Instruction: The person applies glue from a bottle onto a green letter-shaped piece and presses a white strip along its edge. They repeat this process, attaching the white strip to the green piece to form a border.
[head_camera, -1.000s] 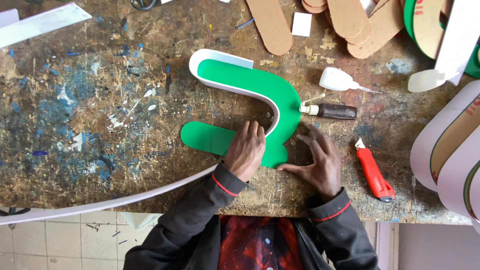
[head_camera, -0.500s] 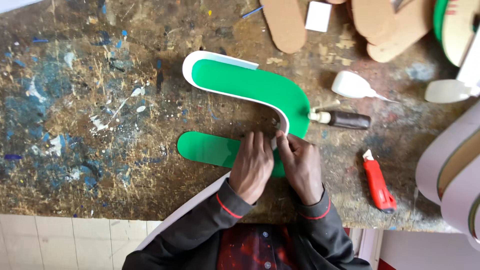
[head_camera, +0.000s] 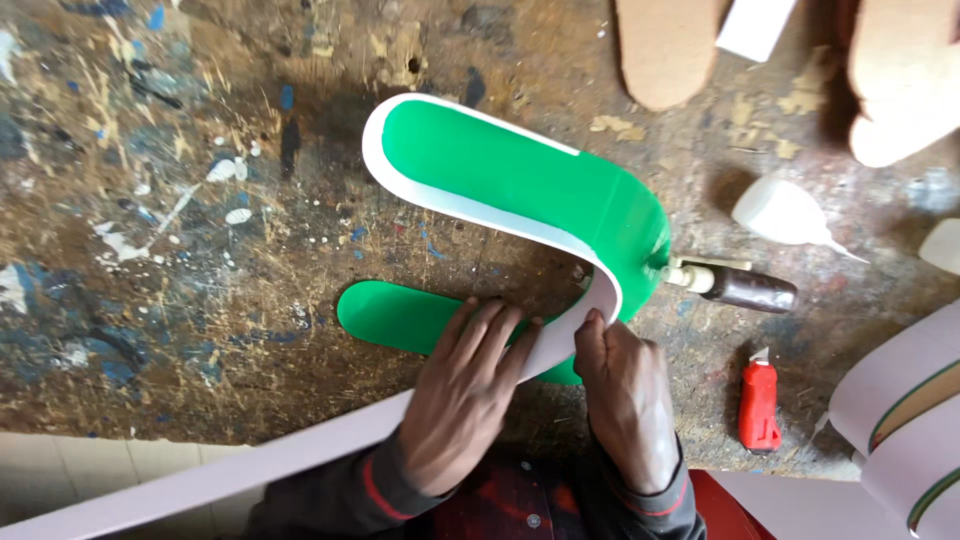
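Note:
A flat green S-shaped panel (head_camera: 520, 180) lies on a paint-stained workbench (head_camera: 180, 250). A long white strip (head_camera: 440, 205) stands on edge along the panel's curved rim and runs down off the bench toward the lower left. My left hand (head_camera: 465, 395) lies flat over the panel's lower arm and presses the strip. My right hand (head_camera: 625, 395) pinches the strip against the inside of the bend with thumb and fingers.
A dark glue bottle with a white nozzle (head_camera: 735, 285) lies just right of the bend. A red utility knife (head_camera: 758, 405) rests at the lower right. White squeeze bottles (head_camera: 785, 215) and brown cutouts (head_camera: 665, 50) sit behind. Curved white-edged pieces (head_camera: 900, 400) fill the right edge.
The view has drawn closer. Both hands have come together at the inner bend, and the white strip now follows further round the curve between them.

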